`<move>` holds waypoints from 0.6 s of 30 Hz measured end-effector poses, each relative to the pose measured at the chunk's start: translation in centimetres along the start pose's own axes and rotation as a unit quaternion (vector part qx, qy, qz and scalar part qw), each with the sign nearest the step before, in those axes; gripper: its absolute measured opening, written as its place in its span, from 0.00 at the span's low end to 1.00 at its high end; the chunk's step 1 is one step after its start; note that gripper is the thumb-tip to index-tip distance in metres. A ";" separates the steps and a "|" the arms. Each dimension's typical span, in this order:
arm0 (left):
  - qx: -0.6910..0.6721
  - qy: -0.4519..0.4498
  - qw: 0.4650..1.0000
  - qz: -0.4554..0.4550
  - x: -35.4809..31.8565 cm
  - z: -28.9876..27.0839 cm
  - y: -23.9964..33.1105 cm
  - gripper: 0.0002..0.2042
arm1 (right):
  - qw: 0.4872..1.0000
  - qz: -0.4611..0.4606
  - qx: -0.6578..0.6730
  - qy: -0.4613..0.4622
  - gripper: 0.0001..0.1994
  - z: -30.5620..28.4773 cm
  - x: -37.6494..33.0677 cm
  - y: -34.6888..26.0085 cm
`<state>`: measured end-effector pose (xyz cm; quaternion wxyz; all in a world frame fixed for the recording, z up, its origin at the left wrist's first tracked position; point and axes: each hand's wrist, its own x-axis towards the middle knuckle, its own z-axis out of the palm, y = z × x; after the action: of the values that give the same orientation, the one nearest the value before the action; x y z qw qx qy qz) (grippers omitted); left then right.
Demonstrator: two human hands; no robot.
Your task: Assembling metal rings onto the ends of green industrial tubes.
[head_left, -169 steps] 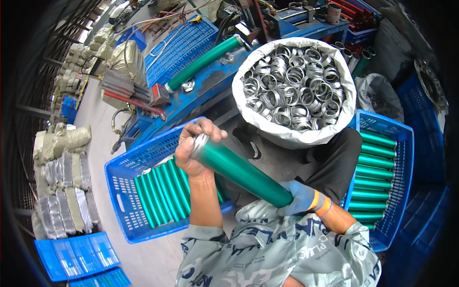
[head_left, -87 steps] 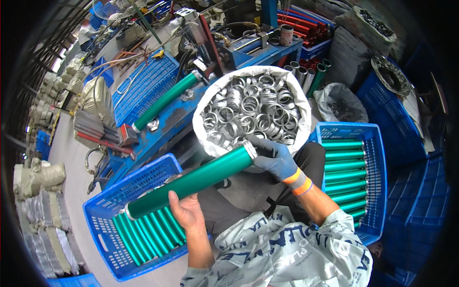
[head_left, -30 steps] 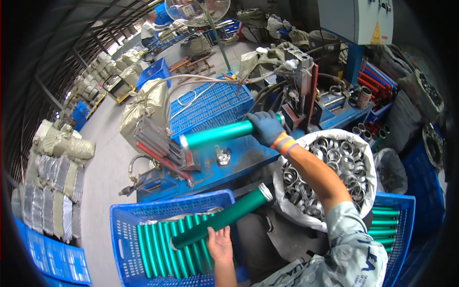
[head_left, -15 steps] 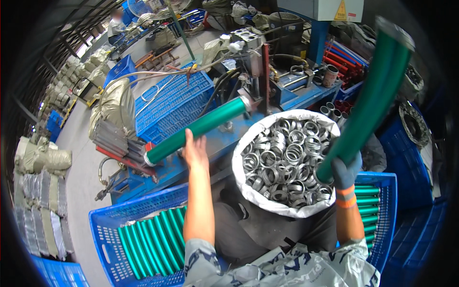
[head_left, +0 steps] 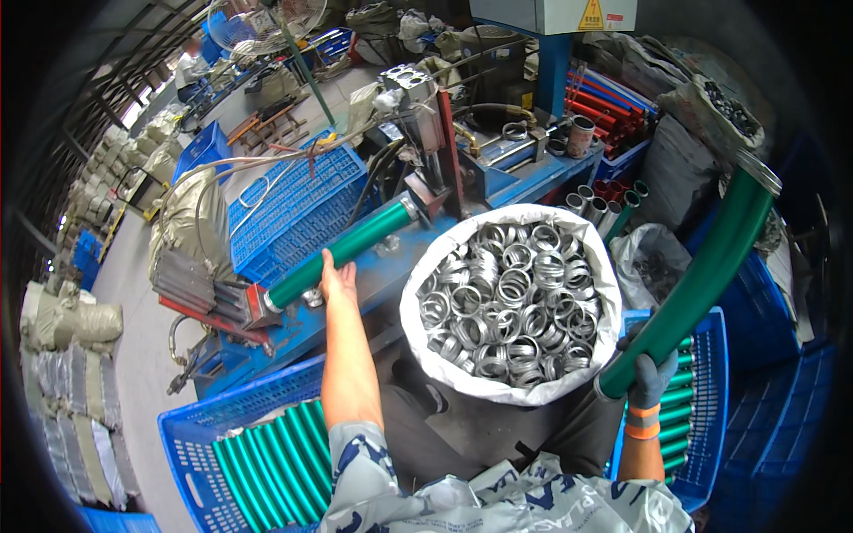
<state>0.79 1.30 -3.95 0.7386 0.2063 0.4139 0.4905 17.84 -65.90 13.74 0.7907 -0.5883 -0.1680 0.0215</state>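
Observation:
My bare left hand holds a shiny green metal tube from its near side, thumb against it and the other fingers partly hidden below. This tube lies slanted between the two end blocks of a blue machine. In a grey glove with an orange cuff, my right hand grips the lower part of a second green tube. That tube slants up to the right, with a silver ring on its upper end. Between my arms a white sack full of loose metal rings stands open.
Blue crates of green tubes stand at lower left and right. Beyond the machine sits a stack of blue crates. Red and blue tubes lie at the back right. A person is far off at upper left.
The tube in my right hand has come down and right, away from over the sack of rings. The tube in the machine now lies between both end blocks, my left hand still at it.

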 end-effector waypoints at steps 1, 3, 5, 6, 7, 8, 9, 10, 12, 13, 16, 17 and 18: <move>-0.006 -0.006 1.000 0.001 0.1 0.5 -0.2 0.41 | 1.000 -0.006 0.009 -0.004 0.36 0.2 -0.1 -0.1; -0.022 0.015 0.999 0.023 -0.1 0.2 1.4 0.42 | 1.000 0.002 0.023 -0.020 0.36 0.9 -0.7 0.0; 0.005 0.014 0.999 0.032 -1.8 0.0 0.5 0.40 | 0.998 0.002 0.049 -0.044 0.38 0.5 -1.1 0.1; 0.022 0.003 0.999 0.046 -2.8 -0.5 0.6 0.39 | 0.997 0.005 0.052 -0.052 0.38 0.7 -1.4 0.0; 0.032 0.025 0.998 0.048 -4.0 -1.3 1.1 0.35 | 0.990 0.033 0.122 -0.060 0.41 1.1 -1.8 -0.1; 0.030 0.030 0.998 0.049 -5.6 -2.2 0.7 0.35 | 0.979 0.061 0.186 -0.064 0.44 1.1 -2.3 -0.3; 0.065 0.001 0.996 0.054 -7.6 -3.4 -0.1 0.32 | 0.965 0.071 0.238 -0.085 0.48 0.0 -2.4 0.7; 0.101 -0.027 0.993 0.059 -9.8 -4.6 -1.0 0.29 | 0.965 0.072 0.235 -0.087 0.48 -0.3 -2.7 0.9; 0.175 -0.063 0.982 0.046 -14.8 -6.9 -3.2 0.25 | 0.935 0.135 0.319 -0.073 0.46 -0.6 -3.1 0.7; 0.217 -0.075 0.971 0.064 -17.1 -8.4 -3.6 0.24 | 0.935 0.135 0.320 -0.077 0.46 -0.4 -3.5 0.9; 0.306 -0.105 0.937 0.130 -21.5 -13.9 -4.1 0.21 | 0.936 0.170 0.303 -0.053 0.45 0.0 -4.9 1.6; 0.325 -0.122 0.924 0.160 -22.8 -15.1 -4.4 0.20 | 0.943 0.180 0.272 -0.061 0.45 -0.5 -5.1 2.3; 0.328 -0.129 0.924 0.150 -23.8 -16.0 -4.9 0.20 | 0.950 0.191 0.238 -0.062 0.46 -0.8 -5.2 2.2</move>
<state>-13.70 -23.77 -6.84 0.5944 0.5584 0.4165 0.4017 13.50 -67.19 10.20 0.8770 -0.4012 -0.0910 0.2483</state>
